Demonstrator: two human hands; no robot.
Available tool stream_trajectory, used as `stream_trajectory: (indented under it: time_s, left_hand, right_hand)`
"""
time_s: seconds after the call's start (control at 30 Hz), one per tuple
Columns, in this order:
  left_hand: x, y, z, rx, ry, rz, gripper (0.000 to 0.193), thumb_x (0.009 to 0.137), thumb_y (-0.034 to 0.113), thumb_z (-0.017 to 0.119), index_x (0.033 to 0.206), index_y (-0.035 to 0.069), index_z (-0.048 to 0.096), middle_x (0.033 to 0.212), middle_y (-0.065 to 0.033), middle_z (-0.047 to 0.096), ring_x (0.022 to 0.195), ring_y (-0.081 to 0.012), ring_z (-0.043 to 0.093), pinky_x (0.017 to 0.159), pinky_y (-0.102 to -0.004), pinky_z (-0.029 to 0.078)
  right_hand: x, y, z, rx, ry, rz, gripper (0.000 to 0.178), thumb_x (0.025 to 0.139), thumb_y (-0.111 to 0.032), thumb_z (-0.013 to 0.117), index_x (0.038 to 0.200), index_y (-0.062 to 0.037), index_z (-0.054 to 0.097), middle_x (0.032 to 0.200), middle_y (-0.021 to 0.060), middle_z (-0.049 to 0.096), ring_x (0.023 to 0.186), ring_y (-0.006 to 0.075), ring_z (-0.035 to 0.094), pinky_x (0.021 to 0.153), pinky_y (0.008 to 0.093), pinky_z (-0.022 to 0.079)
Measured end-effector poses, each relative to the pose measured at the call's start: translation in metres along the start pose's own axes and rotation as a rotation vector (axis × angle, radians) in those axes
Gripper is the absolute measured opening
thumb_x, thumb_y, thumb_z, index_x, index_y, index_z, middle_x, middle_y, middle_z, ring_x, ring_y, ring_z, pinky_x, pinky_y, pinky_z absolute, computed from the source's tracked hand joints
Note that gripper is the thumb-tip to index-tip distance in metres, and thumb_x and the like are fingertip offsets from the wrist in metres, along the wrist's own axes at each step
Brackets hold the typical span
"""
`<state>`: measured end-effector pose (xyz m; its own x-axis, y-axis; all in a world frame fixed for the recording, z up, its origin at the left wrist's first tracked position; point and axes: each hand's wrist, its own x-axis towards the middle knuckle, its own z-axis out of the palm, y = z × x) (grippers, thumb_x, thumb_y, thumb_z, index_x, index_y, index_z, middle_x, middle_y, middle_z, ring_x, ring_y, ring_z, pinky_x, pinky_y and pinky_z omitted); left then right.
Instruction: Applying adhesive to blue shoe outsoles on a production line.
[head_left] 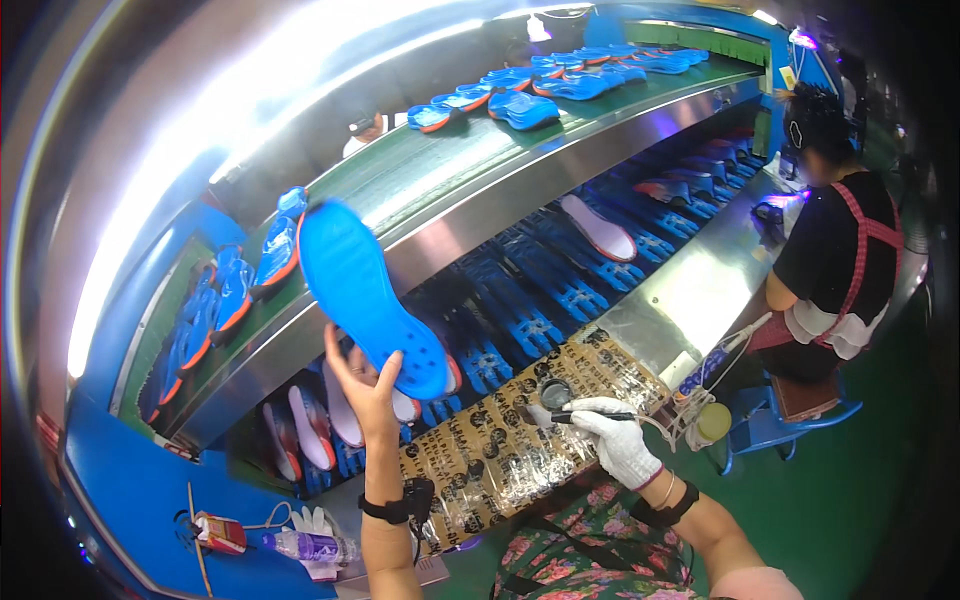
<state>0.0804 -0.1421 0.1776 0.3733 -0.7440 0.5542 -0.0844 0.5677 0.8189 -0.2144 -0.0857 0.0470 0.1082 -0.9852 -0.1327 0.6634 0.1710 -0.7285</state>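
My bare left hand (pixel 366 392) is closed around the heel end of a blue shoe insole (pixel 362 285), thumb on its face. The insole is raised and tilted in front of the conveyor, its broad end up and several small dark dots near the heel. In a white glove, my right hand (pixel 617 445) grips a brush (pixel 562 418) by its dark handle, the pale bristles pointing left. Just beyond the bristles, a small dark round cup (pixel 554 391) stands on the bench (pixel 490 455), which is covered in brown printed tape. Brush and insole are apart.
An upper green conveyor belt (pixel 440 170) carries blue insoles (pixel 525 108). Below it, pale insoles (pixel 598 228) lie on a dark lower line. A co-worker (pixel 840 220) sits at right. At lower left lie a bottle (pixel 305 546) and a red box (pixel 220 533).
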Motion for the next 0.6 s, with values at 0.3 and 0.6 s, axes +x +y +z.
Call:
stream_trajectory:
  time_s: [0.3,0.6]
  left_hand:
    - [-0.104,-0.063,-0.01,-0.564,-0.336,-0.806,0.067,0.074,0.025,0.066,0.13,-0.008,0.053,0.115,-0.0234,0.066,0.1,-0.0343,0.069,0.089,-0.0457,0.058]
    - [-0.199,-0.067,0.008,-0.969,0.07,-1.136,0.105,0.084,0.085,0.043,0.153,0.006,0.037,0.143,-0.0192,0.054,0.124,-0.0394,0.058,0.111,-0.0545,0.043]
  right_hand:
    - [-0.011,-0.045,0.023,0.036,-0.186,-0.104,0.023,0.087,0.004,0.07,0.11,0.004,0.072,0.099,0.0108,0.074,0.078,0.0122,0.066,0.07,0.0237,0.053]
    - [-0.006,-0.032,0.061,-0.519,-0.386,-0.371,0.021,0.083,-0.001,0.078,0.104,-0.0013,0.076,0.092,0.0048,0.073,0.08,0.009,0.067,0.072,0.0252,0.055]
